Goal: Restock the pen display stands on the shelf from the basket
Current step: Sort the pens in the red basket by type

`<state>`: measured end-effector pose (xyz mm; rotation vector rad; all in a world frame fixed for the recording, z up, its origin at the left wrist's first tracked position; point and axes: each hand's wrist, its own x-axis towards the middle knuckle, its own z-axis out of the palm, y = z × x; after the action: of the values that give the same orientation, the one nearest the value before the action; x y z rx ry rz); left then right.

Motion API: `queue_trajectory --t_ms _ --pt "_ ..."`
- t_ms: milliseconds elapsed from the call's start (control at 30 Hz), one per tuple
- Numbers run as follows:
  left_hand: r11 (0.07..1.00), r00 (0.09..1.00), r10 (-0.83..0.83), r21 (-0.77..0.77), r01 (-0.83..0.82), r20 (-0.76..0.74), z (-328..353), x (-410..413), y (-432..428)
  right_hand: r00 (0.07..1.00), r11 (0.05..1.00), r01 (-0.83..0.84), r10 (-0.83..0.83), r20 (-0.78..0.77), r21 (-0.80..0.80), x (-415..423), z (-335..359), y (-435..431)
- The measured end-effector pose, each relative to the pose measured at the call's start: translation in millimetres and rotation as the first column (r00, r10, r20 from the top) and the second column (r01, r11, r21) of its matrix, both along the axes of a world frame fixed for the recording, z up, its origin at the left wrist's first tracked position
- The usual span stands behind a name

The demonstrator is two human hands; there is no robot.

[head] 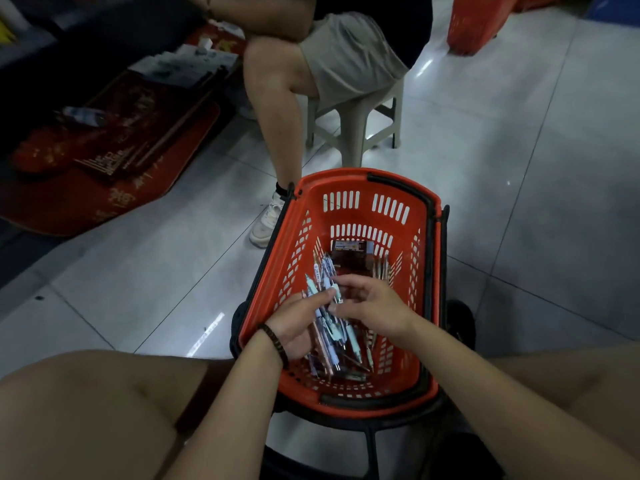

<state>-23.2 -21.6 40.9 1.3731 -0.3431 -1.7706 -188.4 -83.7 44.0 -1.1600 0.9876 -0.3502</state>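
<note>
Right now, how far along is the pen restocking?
Done: nothing in view shows it. In hand: the left hand grips a bunch of pens inside the basket, with the right hand at them. Left: many loose pens lie in the basket.

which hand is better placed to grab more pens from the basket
Right, probably: the left hand grips a fan of pens, so it is full, while the right hand hovers over the basket, carrying no bundle.
</note>
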Motion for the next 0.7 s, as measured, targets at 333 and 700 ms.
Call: queue_trajectory --t_ms 333,700 --pt "0.998 0.996 0.061 -0.016 -0.063 -0.066 14 -1 4 0.985 0.964 0.108 -0.138 -0.108 -0.242 1 7 2" --pt "0.995 0.993 0.059 -0.078 -0.067 -0.099 13 4 -2 0.925 0.927 0.081 -0.207 -0.319 -0.366 10 12 2"
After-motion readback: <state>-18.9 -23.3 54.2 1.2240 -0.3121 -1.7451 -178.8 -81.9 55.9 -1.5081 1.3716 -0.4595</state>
